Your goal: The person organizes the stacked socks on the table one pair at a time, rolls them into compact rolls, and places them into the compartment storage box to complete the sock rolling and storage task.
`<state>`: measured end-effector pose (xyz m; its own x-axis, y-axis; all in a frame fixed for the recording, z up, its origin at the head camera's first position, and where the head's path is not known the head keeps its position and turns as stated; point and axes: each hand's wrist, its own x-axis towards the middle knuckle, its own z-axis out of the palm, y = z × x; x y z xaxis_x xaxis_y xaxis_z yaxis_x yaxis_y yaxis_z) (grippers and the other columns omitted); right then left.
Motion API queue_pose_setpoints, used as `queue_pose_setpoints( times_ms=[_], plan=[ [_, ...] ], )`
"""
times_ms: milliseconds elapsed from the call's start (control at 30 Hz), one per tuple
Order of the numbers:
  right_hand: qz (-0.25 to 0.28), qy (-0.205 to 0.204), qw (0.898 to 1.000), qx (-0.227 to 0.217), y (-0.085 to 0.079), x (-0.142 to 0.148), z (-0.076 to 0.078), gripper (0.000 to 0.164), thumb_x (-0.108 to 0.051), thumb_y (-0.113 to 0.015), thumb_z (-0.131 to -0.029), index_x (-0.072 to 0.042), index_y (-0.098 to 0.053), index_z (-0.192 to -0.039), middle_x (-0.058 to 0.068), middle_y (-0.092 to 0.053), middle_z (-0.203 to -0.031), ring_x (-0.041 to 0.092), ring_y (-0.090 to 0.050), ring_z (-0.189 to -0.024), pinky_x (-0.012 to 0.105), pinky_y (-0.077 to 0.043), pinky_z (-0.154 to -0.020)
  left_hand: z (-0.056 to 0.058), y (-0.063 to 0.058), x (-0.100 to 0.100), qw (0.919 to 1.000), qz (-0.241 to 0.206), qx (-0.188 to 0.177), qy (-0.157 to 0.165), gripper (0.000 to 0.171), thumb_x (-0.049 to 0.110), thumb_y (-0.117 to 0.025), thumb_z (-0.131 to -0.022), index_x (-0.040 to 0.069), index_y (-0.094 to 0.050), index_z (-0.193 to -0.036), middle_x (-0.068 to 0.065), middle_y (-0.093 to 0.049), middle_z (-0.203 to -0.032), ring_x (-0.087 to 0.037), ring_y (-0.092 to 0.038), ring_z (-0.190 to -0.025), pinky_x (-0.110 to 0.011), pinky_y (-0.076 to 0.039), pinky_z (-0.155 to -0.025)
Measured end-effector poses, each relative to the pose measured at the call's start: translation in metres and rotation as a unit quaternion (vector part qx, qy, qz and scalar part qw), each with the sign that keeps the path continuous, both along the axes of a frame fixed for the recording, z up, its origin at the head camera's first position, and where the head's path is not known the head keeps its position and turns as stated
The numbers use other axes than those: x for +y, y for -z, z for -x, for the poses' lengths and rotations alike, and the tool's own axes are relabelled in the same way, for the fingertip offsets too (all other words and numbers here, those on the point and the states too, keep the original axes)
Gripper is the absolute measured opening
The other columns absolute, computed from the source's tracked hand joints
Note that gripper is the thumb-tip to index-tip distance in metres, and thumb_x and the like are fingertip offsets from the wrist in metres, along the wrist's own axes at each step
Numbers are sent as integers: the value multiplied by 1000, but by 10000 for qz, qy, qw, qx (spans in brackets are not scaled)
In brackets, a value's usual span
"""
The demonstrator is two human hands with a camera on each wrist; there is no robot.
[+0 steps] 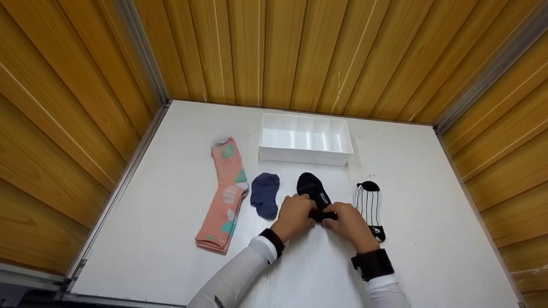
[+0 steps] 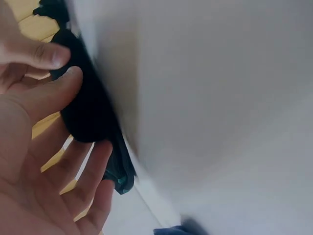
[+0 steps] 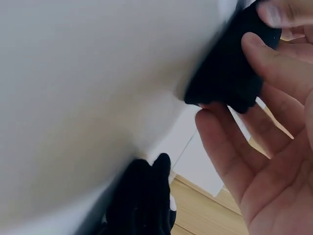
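A black sock [image 1: 311, 185] with white "COTTON" lettering lies on the white table, its toe pointing away from me. At its near end my left hand [image 1: 294, 217] and right hand [image 1: 350, 223] pinch it from either side, close together. The left wrist view shows the left thumb on the near face of the black sock [image 2: 88, 112], with fingers around its edge. In the right wrist view, the right thumb presses the front of the black sock [image 3: 225, 68] while the fingers sit behind and below.
Left of the hands lie a navy sock [image 1: 265, 194] and a long pink patterned sock [image 1: 222, 201]. A striped sock [image 1: 368, 205] with black ends lies to the right, partly behind my right hand. Behind stands a white compartment box [image 1: 304, 155]. Wood-look walls [image 1: 282, 51] surround the table.
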<state>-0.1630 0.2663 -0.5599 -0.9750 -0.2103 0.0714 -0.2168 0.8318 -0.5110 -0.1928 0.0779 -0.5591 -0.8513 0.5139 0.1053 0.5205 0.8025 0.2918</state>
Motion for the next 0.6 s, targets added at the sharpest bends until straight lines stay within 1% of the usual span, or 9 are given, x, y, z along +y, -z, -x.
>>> queue_pose_setpoints(
  times_ms=[100, 200, 233, 300, 367, 433, 500, 600],
  plan=[
    [-82, -53, 9999, -101, -3, 1, 2, 18, -12, -84, -79, -11, -79, -97, 4, -77, -97, 25, -72, -95, 45, -56, -87, -2, 2, 6, 9983, 361, 454, -64, 36, 34, -89, -74, 25, -76, -107, 3, -69, -107, -22, -66, -100, -40, -51, -82],
    [-135, -184, 9995, -229, -4, -3, 3, 15, -15, -83, -82, -12, -78, -95, 3, -76, -96, 25, -72, -94, 45, -55, -86, -3, 2, 8, 9960, 589, 639, -188, 29, 29, -86, -77, 26, -78, -104, 4, -69, -107, -22, -65, -100, -40, -51, -82],
    [-157, -187, 9994, -233, -5, -4, 2, 17, -15, -83, -82, -12, -76, -97, 4, -76, -96, 25, -71, -93, 45, -55, -85, -2, 2, 8, 9957, 615, 651, -217, 26, 28, -85, -77, 26, -78, -102, 4, -69, -105, -22, -65, -99, -40, -50, -82],
    [-178, -159, 9995, -221, -5, -6, -1, 28, -15, -85, -79, -13, -72, -103, 4, -75, -95, 24, -70, -91, 46, -55, -82, -2, 2, 7, 9959, 629, 600, -242, 23, 28, -86, -77, 27, -80, -99, 4, -69, -103, -22, -65, -96, -40, -50, -81],
    [-200, -138, 9995, -188, -4, -7, -4, 39, -14, -88, -76, -15, -67, -109, 4, -74, -99, 24, -70, -94, 46, -54, -83, -1, 3, 5, 9970, 514, 511, -254, 24, 29, -88, -74, 28, -81, -97, 4, -70, -100, -23, -66, -92, -40, -51, -78],
    [-256, -142, 9996, -58, -2, -7, -7, 47, -12, -89, -73, -17, -64, -112, 4, -74, -103, 26, -70, -97, 46, -55, -84, 0, 4, 4, 9982, 362, 390, -271, 27, 31, -90, -71, 29, -81, -96, 5, -70, -98, -23, -67, -90, -40, -51, -76],
    [-248, -147, 9996, 34, 0, -8, -9, 46, -10, -89, -72, -18, -65, -110, 3, -74, -106, 26, -70, -100, 46, -55, -87, 1, 4, 2, 9988, 226, 315, -289, 27, 31, -91, -69, 30, -82, -95, 5, -70, -96, -23, -67, -87, -40, -51, -74],
    [-205, -79, 9996, 170, 1, -8, -10, 36, -9, -88, -73, -16, -71, -105, 4, -75, -105, 28, -71, -101, 46, -55, -89, 1, 4, 3, 9984, 256, 387, -308, 27, 32, -90, -70, 31, -81, -95, 5, -70, -96, -22, -67, -86, -40, -51, -74]
  ],
)
